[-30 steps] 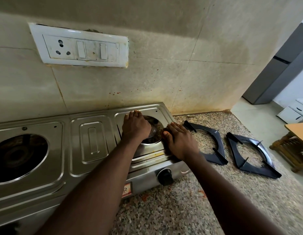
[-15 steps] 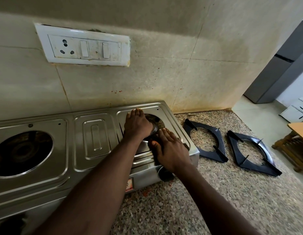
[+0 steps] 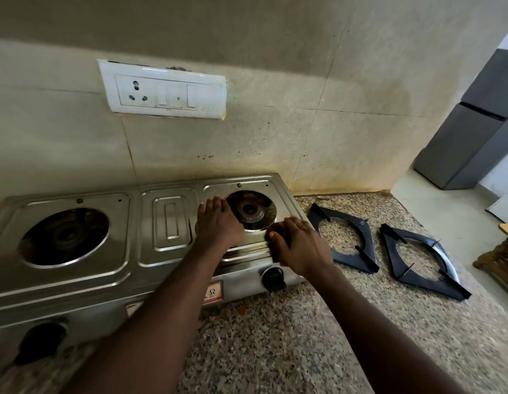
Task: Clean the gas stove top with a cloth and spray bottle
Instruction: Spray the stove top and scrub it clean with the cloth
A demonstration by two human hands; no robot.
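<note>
- head view: gas stove (image 3: 167, 223) sits mid-left of frame on the speckled counter (image 3: 275, 336), against the tiled wall.
- my left hand (image 3: 218, 226) lies flat on the stove top, fingers straight and together, just left of the right burner (image 3: 250, 210).
- my right hand (image 3: 301, 245) presses the stove's front right corner, fingers together; dark patch (image 3: 272, 233) under them, can't tell if it's cloth.
- two black pan supports (image 3: 353, 260) lie on the counter, right of frame.

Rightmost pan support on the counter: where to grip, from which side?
Likely pinch the front band of the rightmost pan support, coming from above on its right with the right hand. It lies flat on the counter, apart from its twin; that band is bare between prongs.
</note>
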